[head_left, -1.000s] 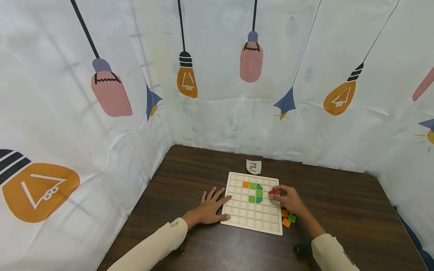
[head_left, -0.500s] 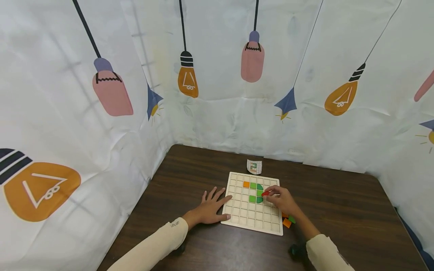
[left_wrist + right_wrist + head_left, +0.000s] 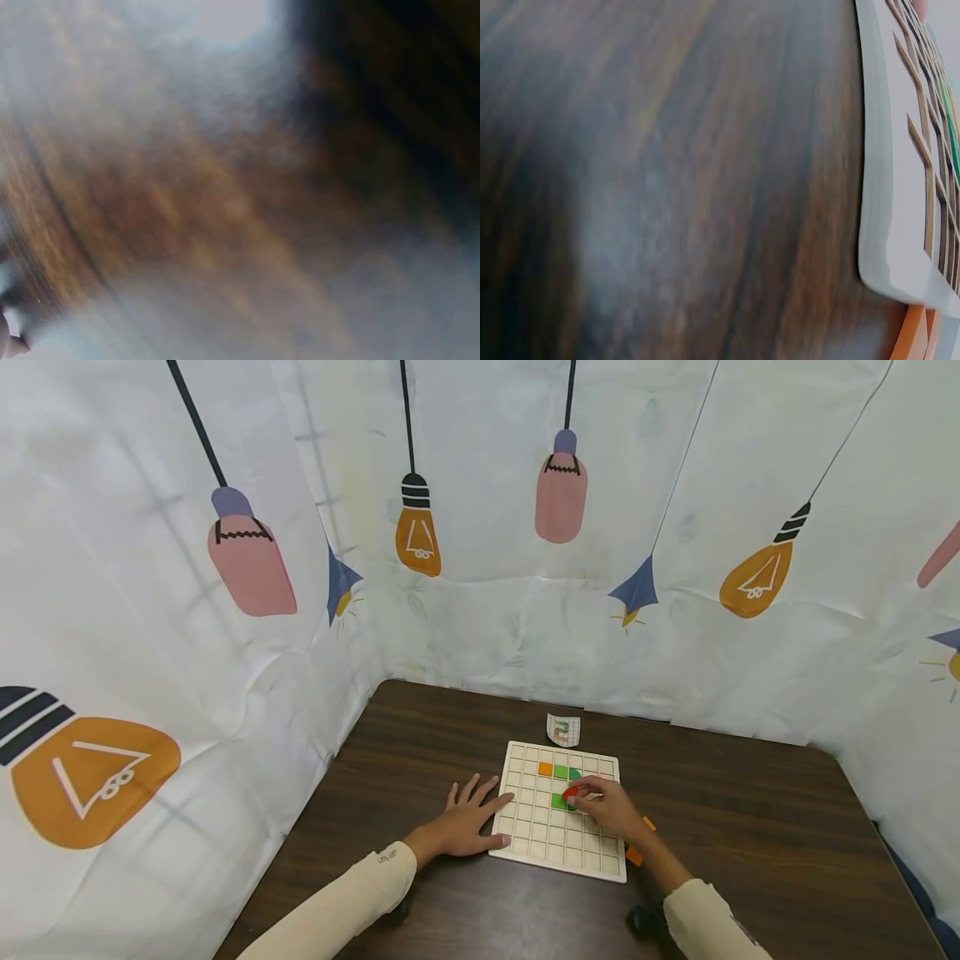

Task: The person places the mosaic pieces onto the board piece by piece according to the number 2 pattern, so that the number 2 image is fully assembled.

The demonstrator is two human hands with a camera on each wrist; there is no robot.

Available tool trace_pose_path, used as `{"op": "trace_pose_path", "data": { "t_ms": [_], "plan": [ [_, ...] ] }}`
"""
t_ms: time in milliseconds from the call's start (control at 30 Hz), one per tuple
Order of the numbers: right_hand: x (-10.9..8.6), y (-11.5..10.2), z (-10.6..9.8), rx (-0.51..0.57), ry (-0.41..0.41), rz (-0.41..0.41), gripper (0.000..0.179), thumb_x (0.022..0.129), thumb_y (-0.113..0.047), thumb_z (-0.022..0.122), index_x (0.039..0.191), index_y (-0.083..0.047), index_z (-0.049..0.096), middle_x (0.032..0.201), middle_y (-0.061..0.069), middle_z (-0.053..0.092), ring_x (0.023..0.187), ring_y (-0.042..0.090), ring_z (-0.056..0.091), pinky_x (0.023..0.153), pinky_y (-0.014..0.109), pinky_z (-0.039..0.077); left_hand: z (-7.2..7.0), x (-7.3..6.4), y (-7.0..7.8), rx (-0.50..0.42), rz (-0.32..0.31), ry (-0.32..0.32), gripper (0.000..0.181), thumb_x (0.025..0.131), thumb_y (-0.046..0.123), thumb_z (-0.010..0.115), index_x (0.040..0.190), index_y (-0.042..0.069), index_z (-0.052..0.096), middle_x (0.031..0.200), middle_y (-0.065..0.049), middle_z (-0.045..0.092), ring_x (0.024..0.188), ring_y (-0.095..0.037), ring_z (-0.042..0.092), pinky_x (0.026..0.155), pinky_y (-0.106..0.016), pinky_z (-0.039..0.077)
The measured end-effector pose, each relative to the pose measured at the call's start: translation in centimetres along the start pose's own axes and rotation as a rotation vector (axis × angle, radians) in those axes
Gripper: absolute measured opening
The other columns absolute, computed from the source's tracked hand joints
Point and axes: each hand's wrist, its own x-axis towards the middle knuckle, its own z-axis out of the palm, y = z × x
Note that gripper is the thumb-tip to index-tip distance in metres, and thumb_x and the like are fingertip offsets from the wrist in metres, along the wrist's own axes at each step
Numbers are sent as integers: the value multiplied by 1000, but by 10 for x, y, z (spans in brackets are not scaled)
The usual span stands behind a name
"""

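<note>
A cream grid board [image 3: 536, 835] lies on the dark wooden table. Spread and flat, my left hand [image 3: 465, 825] rests on the board's left edge. My right hand [image 3: 611, 806] pinches a small red tile [image 3: 571, 792] between thumb and fingers, over the board's middle. Set in the grid are an orange square tile [image 3: 545, 769], a green square tile [image 3: 561, 772], a rounded dark green tile [image 3: 574, 773] and another green square tile [image 3: 557, 801]. The right hand hides some tiles near the red one. In the right wrist view the board edge [image 3: 877, 150] appears, without the fingers' grip.
A small printed card [image 3: 563, 730] with a coloured grid pattern lies behind the board. Loose orange tiles [image 3: 634, 857] lie at the board's right side, partly hidden by the right forearm. A white patterned curtain [image 3: 480, 635] hangs beyond the table [image 3: 765, 827].
My right hand has carried the red tile leftward from the board's right edge to its middle, now covering some green tiles. The left hand stays in place.
</note>
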Motion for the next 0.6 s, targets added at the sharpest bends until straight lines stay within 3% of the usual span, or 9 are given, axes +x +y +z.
{"op": "trace_pose_path", "data": {
  "t_ms": [267, 600],
  "plan": [
    [4, -3, 11, 12, -15, -10, 31, 93, -18, 74, 119, -2, 66, 99, 14, 70, 60, 14, 58, 49, 27, 47, 0, 1, 0, 6, -2, 2, 76, 96, 67, 49, 160, 32, 27, 169, -9, 12, 154, -45, 5, 112, -76, 7],
    [7, -6, 24, -72, 25, -75, 30, 92, -18, 75, 116, -1, 70, 95, 9, 72, 78, 7, 60, 63, 23, 50, 1, 1, 0, 15, -1, 7, 76, 96, 67, 49, 160, 33, 26, 169, -8, 12, 154, -45, 5, 112, -76, 8]
  ]
}}
